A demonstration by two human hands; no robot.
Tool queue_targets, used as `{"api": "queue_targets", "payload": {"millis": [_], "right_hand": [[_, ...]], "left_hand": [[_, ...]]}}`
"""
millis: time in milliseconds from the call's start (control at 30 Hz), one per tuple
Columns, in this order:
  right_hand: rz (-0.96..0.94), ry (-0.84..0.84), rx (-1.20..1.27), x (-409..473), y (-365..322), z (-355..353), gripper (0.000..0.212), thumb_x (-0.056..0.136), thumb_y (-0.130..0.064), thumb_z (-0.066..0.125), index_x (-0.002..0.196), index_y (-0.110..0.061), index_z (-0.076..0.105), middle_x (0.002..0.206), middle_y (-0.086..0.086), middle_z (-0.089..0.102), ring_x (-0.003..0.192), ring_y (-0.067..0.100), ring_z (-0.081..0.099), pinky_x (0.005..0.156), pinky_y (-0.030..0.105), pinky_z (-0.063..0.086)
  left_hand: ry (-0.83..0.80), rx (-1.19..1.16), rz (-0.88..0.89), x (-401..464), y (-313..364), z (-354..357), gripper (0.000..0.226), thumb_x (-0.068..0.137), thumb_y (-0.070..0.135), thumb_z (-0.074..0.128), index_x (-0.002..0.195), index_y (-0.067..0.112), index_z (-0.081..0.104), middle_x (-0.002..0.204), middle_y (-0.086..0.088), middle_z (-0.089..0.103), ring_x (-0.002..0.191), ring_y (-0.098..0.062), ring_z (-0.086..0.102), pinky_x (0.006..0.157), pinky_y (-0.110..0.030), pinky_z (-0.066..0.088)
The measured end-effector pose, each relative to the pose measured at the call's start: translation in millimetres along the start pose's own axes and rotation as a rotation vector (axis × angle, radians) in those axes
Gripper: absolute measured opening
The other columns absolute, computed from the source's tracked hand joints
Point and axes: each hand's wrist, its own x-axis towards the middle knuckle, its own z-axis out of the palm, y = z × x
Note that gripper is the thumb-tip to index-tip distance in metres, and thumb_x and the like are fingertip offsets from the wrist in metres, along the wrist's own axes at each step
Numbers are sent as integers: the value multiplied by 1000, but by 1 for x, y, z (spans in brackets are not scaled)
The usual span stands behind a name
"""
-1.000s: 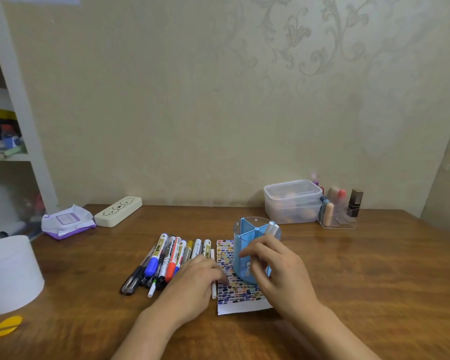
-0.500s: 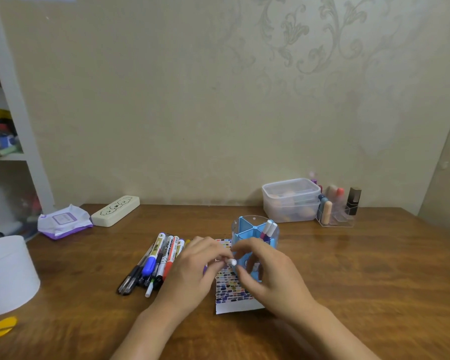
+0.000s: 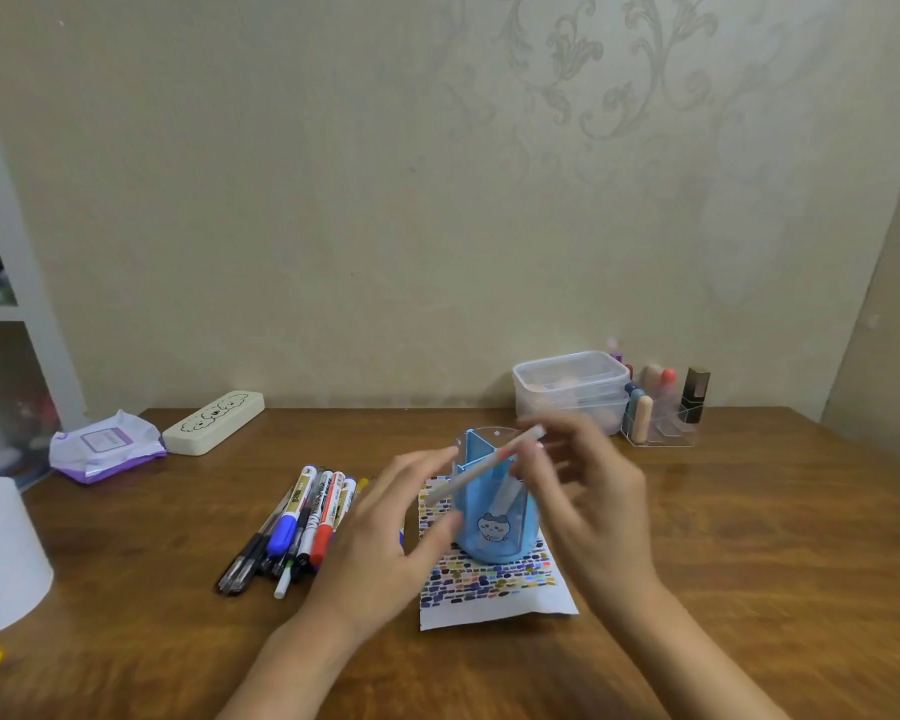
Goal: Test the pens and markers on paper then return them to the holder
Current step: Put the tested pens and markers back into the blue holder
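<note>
Now pinching white marker in right hand fingers, tilted over blue holder; left hand fingers loose, holding nothing, btwn pens & paper on bench.

White marker in right hand above blue holder

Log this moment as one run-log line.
right hand: holds white pen over holder | left hand: open, beside holder | markers: on table
</note>
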Motion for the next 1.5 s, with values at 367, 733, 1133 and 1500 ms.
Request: {"api": "queue_targets", "payload": {"millis": [367, 733, 1133, 1500], "right_hand": [[31, 162, -84, 15, 14, -19, 23, 97, -23, 60, 119, -23, 66, 94, -12, 71, 81, 11, 69, 65, 25, 54], [-78, -53, -433, 8, 31, -6, 7, 90, -23, 67, 97, -24, 68, 98, -14, 65, 82, 2, 53, 65, 25, 49], [-73, -153, -403, -7, 29, -3, 27, 89, -15, 69, 114, -24, 69, 123, -12, 58, 105, 3, 59, 73, 21, 55], [-88, -326, -321, -20, 17, 11, 19, 92, -19, 64, 102, -35, 63, 95, -24, 52, 71, 1, 54, 61, 14, 43]], "left_hand": [[-173, 147, -46, 2, -14, 8, 54, 102, 42, 44, 150, 53, 23, 154, 40, 14, 140, 18, 10, 119, -28, 24], [-209, 155, -50, 2, -14, 4, 60, 103, 28, 47, 149, 56, 21, 152, 43, 14, 138, 21, 10, 115, -20, 20], [-306, 406, -260, -1, -42, -9, 52, 94, 17, 44, 142, 36, 47, 147, 21, 40, 148, -5, 13, 122, -31, 10], [-333, 443, -207, -6, -48, -4, 51, 91, 17, 55, 138, 38, 52, 137, 21, 40, 142, -6, 22, 120, -35, 24]]}}
